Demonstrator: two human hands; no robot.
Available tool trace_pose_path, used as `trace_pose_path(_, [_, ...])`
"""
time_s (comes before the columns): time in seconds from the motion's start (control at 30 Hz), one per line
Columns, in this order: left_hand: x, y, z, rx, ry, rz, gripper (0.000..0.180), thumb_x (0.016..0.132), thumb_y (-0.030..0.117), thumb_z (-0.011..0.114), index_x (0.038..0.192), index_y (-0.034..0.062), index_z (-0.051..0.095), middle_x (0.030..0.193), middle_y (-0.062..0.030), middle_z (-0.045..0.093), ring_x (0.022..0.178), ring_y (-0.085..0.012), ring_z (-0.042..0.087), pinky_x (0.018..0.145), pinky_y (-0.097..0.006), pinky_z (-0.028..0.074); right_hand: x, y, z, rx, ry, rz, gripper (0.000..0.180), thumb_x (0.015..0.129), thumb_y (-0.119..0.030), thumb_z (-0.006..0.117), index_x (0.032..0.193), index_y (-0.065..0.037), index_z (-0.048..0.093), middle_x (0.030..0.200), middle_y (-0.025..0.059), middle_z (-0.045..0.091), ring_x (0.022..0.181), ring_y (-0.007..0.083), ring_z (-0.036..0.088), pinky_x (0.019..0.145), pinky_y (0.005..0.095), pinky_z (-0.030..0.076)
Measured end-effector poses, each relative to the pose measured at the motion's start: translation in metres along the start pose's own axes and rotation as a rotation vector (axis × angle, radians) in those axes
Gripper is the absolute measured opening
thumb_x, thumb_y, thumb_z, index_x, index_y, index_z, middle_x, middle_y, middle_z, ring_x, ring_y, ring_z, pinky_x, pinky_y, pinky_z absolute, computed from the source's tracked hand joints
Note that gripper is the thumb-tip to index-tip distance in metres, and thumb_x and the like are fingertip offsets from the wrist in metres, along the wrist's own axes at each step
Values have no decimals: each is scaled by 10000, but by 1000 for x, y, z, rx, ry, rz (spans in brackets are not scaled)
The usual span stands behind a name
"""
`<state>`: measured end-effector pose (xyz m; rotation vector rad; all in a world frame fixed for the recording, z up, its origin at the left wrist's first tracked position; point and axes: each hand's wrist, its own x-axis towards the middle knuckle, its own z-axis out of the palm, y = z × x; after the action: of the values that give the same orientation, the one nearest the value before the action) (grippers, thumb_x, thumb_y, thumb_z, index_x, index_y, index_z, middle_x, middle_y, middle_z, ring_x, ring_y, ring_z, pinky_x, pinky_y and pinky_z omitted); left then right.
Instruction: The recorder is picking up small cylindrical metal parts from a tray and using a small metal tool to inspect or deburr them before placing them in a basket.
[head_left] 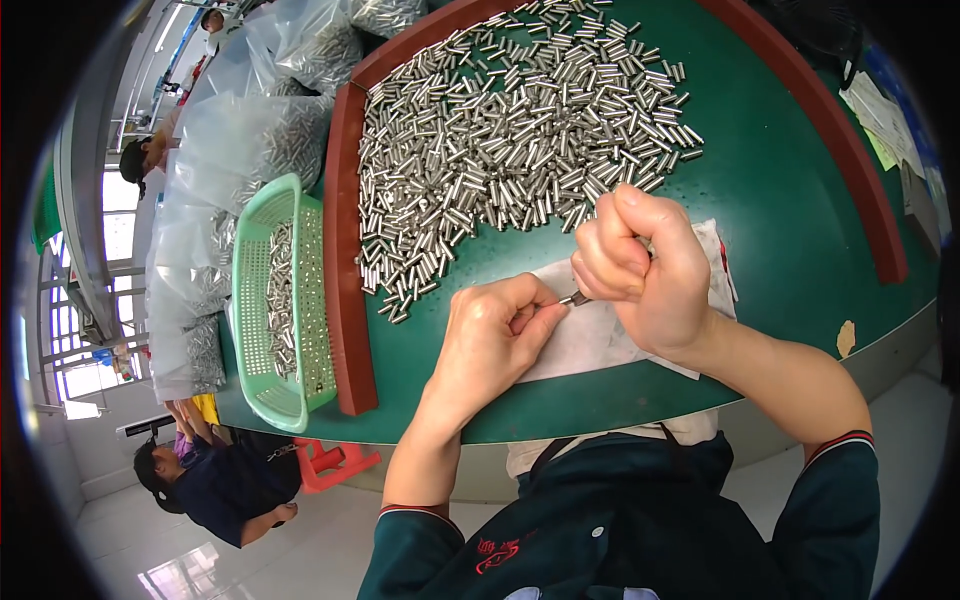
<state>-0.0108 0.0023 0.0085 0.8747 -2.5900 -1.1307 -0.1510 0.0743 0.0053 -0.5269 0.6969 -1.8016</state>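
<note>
My left hand [490, 328] is closed, thumb and forefinger pinching a small shiny metal pin [566, 300] above a white cloth [560, 345]. Right beside it, my right hand [648, 268] is curled into a fist. A short dark grey piece [581, 297] shows between the two hands, at the lower edge of the right fist; the rest of it is hidden by the fingers. A wide heap of short metal pins [520, 140] lies on the green tabletop [770, 200] just beyond my hands.
Dark red rails [347, 250] border the table on both sides. Left of the heap stands a light green perforated basket [310, 330] with more pins. Clear plastic bags [250, 140] of pins line the far left. Papers [885, 115] lie at right. Other people [215, 480] are at left.
</note>
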Motion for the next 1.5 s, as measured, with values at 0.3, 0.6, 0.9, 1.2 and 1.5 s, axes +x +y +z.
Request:
trace_pose_path(0.3, [0, -1, 0, -15, -5, -9, 94, 692, 17, 664, 679, -9, 575, 473, 31, 326, 443, -53, 284, 398, -224, 247, -1, 0, 0, -10, 5, 0, 404, 876, -253, 288, 492, -132, 251, 397, -33, 237, 376, 71, 154, 379, 236, 158])
trace_pose_path(0.6, [1, 0, 0, -10, 2, -25, 108, 672, 15, 652, 640, -5, 550, 443, -58, 398, 384, -133, 366, 389, -281, 316, -1, 3, 4, -28, 18, -30, 411, 879, -253, 293, 489, -132, 248, 398, -36, 231, 383, 73, 151, 383, 238, 158])
trace_pose_path(0.9, [2, 3, -1, -21, 1, -15, 115, 671, 12, 647, 624, -11, 544, 450, -70, 435, 383, -143, 396, 395, -283, 331, -6, 7, 6, -83, -4, -59, 377, 857, -193, 326, 497, -102, 258, 442, -34, 244, 419, 62, 188, 402, 228, 178])
trace_pose_path(1.2, [1, 0, -1, -40, -27, -63, 112, 693, 40, 676, 670, -10, 579, 490, 30, 421, 463, -39, 317, 414, -208, 279, -3, -3, 3, -25, -46, -122, 359, 854, -182, 310, 508, -102, 257, 445, -27, 250, 410, 59, 187, 401, 229, 170])
trace_pose_path(1.5, [1, -19, -17, -1301, -195, -170, 70, 830, 113, 547, 854, 66, 501, 763, -49, 522, 494, -24, 275, 432, -169, 227, 2, -13, -2, 66, 9, -127, 382, 866, -261, 300, 508, -137, 246, 402, -32, 230, 377, 81, 151, 393, 242, 162])
